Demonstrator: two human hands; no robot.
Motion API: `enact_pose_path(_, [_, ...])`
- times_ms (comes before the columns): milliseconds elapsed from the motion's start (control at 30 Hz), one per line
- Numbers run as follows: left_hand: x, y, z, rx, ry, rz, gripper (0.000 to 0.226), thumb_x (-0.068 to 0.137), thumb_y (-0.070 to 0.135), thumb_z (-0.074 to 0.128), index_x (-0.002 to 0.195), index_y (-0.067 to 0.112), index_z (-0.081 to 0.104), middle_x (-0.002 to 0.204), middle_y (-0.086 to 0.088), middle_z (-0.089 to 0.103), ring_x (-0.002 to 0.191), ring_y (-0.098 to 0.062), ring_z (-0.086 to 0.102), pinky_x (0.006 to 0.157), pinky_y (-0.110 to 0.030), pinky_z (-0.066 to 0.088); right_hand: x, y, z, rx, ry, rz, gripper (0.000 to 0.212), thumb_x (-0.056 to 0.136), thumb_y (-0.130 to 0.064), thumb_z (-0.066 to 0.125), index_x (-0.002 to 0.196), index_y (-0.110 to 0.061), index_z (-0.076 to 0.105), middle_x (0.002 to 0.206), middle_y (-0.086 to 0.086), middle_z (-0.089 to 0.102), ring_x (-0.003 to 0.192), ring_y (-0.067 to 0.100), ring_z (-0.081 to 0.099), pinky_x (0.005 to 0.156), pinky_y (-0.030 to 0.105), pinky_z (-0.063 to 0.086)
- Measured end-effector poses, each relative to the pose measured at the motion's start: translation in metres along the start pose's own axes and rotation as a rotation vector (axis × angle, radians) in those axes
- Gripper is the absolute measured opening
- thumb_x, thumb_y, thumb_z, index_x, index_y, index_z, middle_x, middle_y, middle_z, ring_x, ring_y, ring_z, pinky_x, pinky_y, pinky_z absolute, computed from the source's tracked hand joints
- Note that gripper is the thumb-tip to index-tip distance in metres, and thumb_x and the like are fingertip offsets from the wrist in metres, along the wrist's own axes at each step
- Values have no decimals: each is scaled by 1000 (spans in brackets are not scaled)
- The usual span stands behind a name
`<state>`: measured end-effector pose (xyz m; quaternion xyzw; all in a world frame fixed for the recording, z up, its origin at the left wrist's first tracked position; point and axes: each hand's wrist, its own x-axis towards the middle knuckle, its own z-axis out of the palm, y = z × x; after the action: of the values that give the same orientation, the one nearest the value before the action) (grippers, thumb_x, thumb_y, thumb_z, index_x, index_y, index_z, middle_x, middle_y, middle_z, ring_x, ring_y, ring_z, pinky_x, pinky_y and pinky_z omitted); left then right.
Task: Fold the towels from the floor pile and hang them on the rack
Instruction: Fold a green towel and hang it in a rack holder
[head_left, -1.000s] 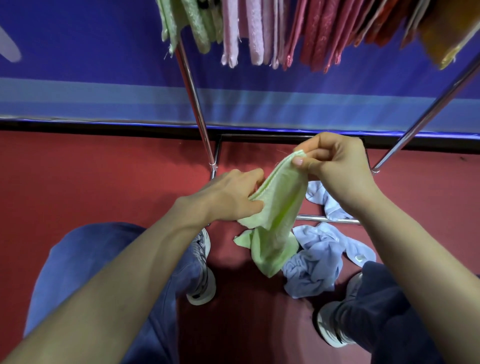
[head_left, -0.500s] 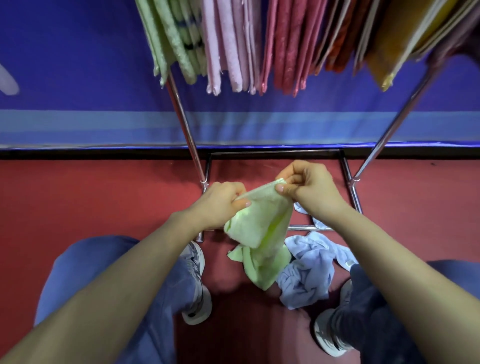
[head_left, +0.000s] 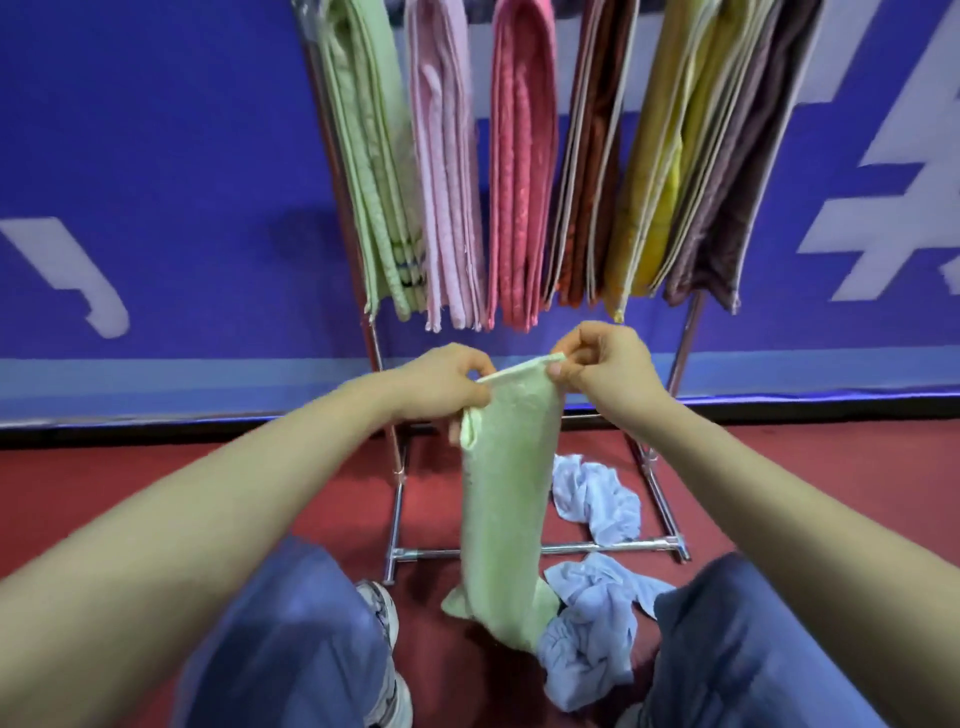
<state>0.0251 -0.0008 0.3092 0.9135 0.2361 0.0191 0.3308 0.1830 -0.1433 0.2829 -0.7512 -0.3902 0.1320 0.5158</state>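
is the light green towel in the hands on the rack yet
No, the left hand and right hand pinch the top edge of the light green towel, held up in front of the rack.

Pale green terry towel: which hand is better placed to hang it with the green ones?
Left, probably. The left hand and right hand both pinch the pale green terry towel, but the left sits nearer the hung green towels.

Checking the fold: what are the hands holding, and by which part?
Both the left hand and right hand pinch the light green towel by its top edge, one at each end.
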Motion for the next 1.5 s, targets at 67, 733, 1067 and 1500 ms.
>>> enact_pose_path(67, [-10, 24, -18, -160, 87, 7, 20, 91, -3, 54, 92, 13, 66, 59, -2, 60, 39, -5, 53, 40, -21, 44, -4, -25, -13, -13, 136, -108, 14, 75, -11, 75, 74, -21, 65, 65, -4, 68, 67, 17, 66, 70, 35, 56])
enact_pose_path(733, [-69, 119, -84, -363, 134, -103, 27, 86, -4, 49, 104, -13, 66, 62, -18, 60, 37, -17, 56, 37, -21, 45, -55, -114, -55, -55, 291, -263, 8, 79, -11, 71, 78, -15, 64, 72, 0, 68, 71, 16, 65, 69, 34, 54])
enact_pose_path(1067, [-67, 120, -66, -633, 178, -248, 29, 89, -4, 45, 109, -11, 65, 51, -10, 61, 33, -12, 52, 50, -33, 59, -82, -115, -31, -79, 197, -446, 8, 74, -11, 68, 75, -15, 61, 62, -6, 61, 56, 7, 54, 57, 22, 44])
enact_pose_path(1500, [-69, 116, -51, -650, 200, -311, 26, 92, -1, 41, 106, -3, 63, 64, -11, 70, 39, -15, 60, 45, -31, 57, -87, -113, -22, -122, 121, -574, 23, 77, -13, 69, 97, -20, 61, 63, -3, 61, 58, 14, 57, 62, 34, 50])
